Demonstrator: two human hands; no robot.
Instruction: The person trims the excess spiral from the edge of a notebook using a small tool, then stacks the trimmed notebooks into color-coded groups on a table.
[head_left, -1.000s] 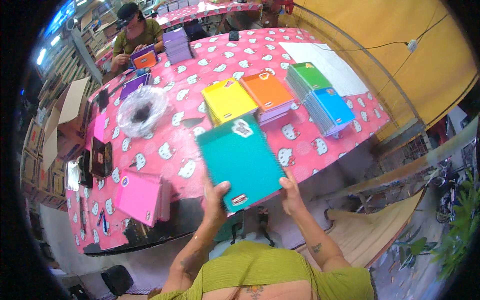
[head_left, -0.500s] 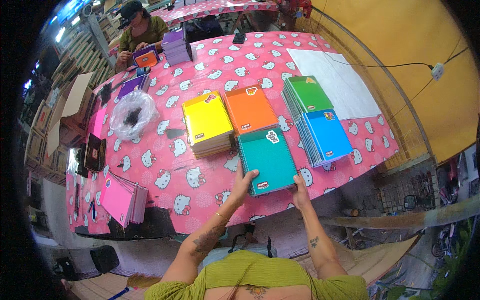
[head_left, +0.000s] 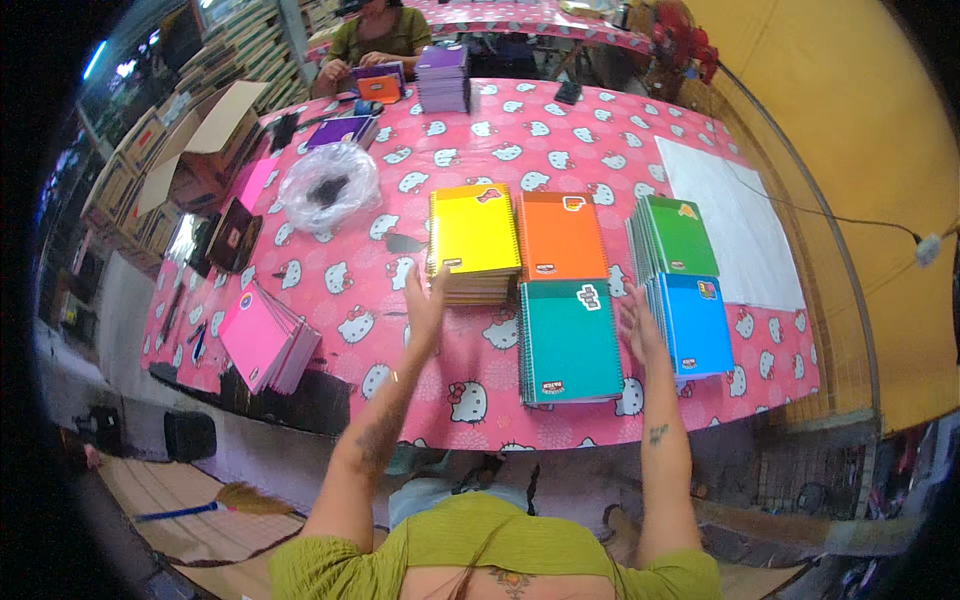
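Observation:
My left hand (head_left: pixel 425 305) is open at the near left corner of a stack of yellow spiral notebooks (head_left: pixel 472 235); whether the fingers touch it I cannot tell. My right hand (head_left: pixel 640 328) is open too, its fingers spread in the gap between the teal spiral notebooks (head_left: pixel 570 345) and the blue spiral notebooks (head_left: pixel 697 330). Orange notebooks (head_left: pixel 560 240) lie right of the yellow stack, just beyond the teal ones. Beyond the blue pile is a pile of green notebooks (head_left: pixel 682 240). Each top cover bears a small sticker.
Pink notebooks (head_left: pixel 262 340) lie fanned at the left of the pink patterned table (head_left: pixel 470 425). Behind them are a dark case (head_left: pixel 235 237) and a clear plastic roll (head_left: pixel 330 190). White sheets (head_left: pixel 735 225) cover the right side. Across the table, a person handles notebooks beside a purple stack (head_left: pixel 443 85).
Both hands have let go of the teal notebook, which now lies below the orange ones. My left hand has moved left to the yellow stack. The whole view has shifted.

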